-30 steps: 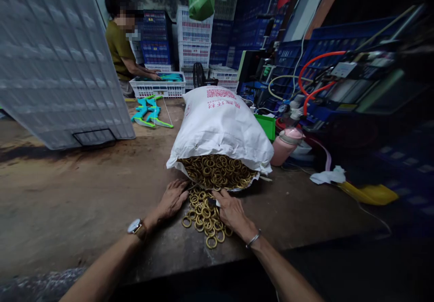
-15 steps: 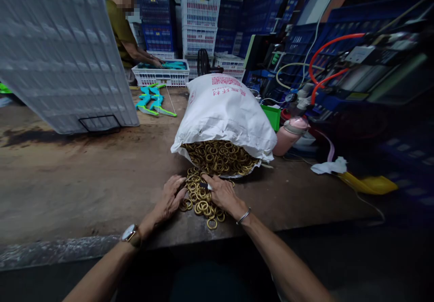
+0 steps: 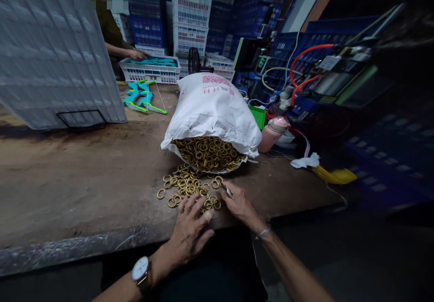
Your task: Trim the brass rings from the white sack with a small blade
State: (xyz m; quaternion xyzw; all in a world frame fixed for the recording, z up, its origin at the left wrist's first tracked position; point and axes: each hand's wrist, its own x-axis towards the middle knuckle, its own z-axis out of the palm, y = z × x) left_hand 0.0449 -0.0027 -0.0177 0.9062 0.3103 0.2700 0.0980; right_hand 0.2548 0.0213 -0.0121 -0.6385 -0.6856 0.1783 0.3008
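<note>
Head view is showing the loose rings (image 3: 190, 188) lying in a wider scatter on the table (image 3: 84, 180), with strays reaching out toward nine o'clock, where half a second ago they were forming a tighter heap. Taking that scatter as the centre of the dial, and twelve as straight away from the person, the white bag (image 3: 215, 112) is lying between twelve and one o'clock, its open mouth facing the person and showing many more rings.

The left hand (image 3: 188, 232) is now hovering or resting at six o'clock instead of lying at nine; its fingers are spreading wide over the nearest rings, and it is holding nothing that can be seen. The right hand (image 3: 239, 202) is now staying clear at about four o'clock, instead of covering the heap; it is pinching narrowly on a small object (image 3: 227, 190), too small to identify.

With the heap thinning out, more rings are showing singly, so they are probably becoming easier to check or pick up.

Farther off at eleven o'clock, toy bows (image 3: 133, 95) are lying, and a co-worker's hand (image 3: 137, 54) is reaching into a white basket (image 3: 149, 73).
</note>
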